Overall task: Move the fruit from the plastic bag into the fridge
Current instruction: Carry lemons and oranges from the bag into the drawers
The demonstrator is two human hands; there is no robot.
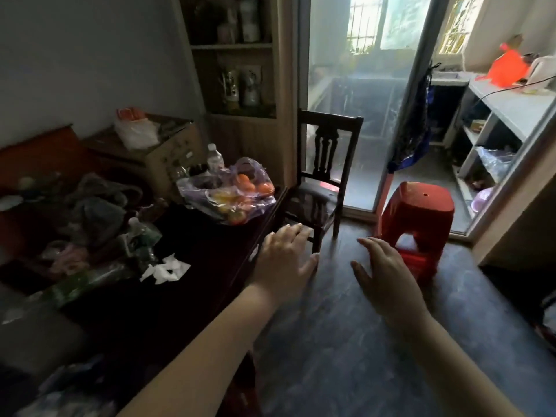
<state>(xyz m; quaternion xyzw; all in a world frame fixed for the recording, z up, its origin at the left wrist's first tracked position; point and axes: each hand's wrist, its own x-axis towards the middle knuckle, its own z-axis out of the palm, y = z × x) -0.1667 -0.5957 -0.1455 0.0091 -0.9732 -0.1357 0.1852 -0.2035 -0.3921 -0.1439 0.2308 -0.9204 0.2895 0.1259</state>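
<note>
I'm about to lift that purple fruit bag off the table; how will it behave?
The plastic bag looks thin and crumpled, so it will probably sag floppily. Several round fruits inside suggest some weight, likely rolling together. It sits near the table corner, so pushing might tip it off.

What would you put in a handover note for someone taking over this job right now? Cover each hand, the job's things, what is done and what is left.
Left hand: open, fingers straight, holding nothing, held out by the edge of the dark table.
Right hand: open and empty, over the floor near the red stool.
Plastic bag: on the table's far corner, beside the wooden chair, with the fruit inside.
Fridge: not in view.
Done: nothing that shows; neither hand touches the bag.
Left: reach the bag, take the fruit, find the fridge and put it in.
</note>
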